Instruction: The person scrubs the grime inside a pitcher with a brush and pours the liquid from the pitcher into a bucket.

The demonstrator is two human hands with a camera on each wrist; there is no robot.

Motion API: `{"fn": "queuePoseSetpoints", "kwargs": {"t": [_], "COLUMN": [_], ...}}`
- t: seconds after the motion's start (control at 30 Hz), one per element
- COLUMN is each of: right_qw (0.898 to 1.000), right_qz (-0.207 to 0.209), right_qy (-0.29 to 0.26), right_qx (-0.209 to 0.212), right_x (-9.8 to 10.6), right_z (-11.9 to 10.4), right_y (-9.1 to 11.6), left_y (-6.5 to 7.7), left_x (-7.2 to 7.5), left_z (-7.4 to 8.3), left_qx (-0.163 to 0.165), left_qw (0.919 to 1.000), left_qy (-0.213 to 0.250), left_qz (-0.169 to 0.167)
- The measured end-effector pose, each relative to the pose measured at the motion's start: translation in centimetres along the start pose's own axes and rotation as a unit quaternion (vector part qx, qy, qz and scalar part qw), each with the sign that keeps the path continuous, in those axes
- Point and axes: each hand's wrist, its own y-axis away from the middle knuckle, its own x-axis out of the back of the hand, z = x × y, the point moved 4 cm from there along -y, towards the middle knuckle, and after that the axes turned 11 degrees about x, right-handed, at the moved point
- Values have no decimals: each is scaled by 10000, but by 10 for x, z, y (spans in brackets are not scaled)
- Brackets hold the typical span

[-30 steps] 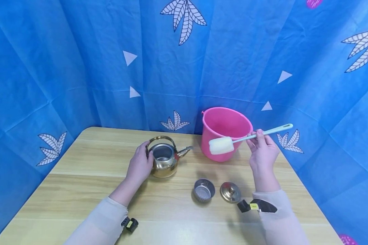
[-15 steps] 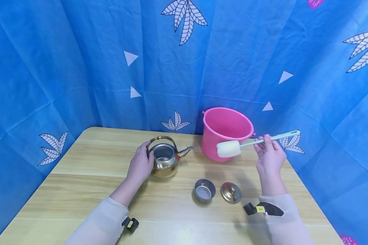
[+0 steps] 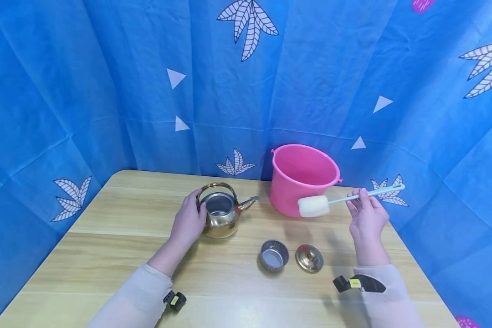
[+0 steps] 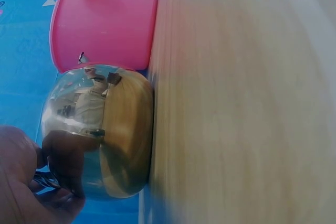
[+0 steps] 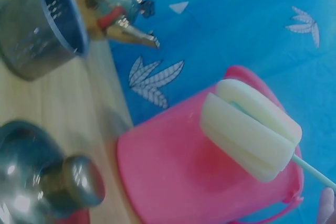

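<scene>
Gold kettle (image 3: 222, 224) gripped in your left hand (image 3: 188, 219), loads of room to the left edge of the table (image 3: 106, 259); right hand (image 3: 369, 219) pinches the sponge brush (image 3: 314, 207) near the back-right corner.

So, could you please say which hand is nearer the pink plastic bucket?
Right: the right hand is just front-right of the bucket; the left hand is farther, to its left, at the gold metal kettle.

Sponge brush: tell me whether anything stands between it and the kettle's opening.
In the head view, the kettle's spout lies on the line between, and the kettle handle arches above the opening; nothing else visible seems to block the sponge brush.
</scene>
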Motion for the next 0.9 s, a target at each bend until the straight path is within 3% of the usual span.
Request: {"fn": "queuePoseSetpoints", "kwargs": {"t": [0.9], "right_qw": [9928], "right_qz": [617], "right_qy": [-319], "right_qx": [-972], "right_x": [50], "right_z": [18], "right_y": [-28], "left_y": [0], "left_x": [1], "left_z": [1], "left_qx": [31], "left_qw": [10000], "left_qy": [21], "left_qz": [-55]}}
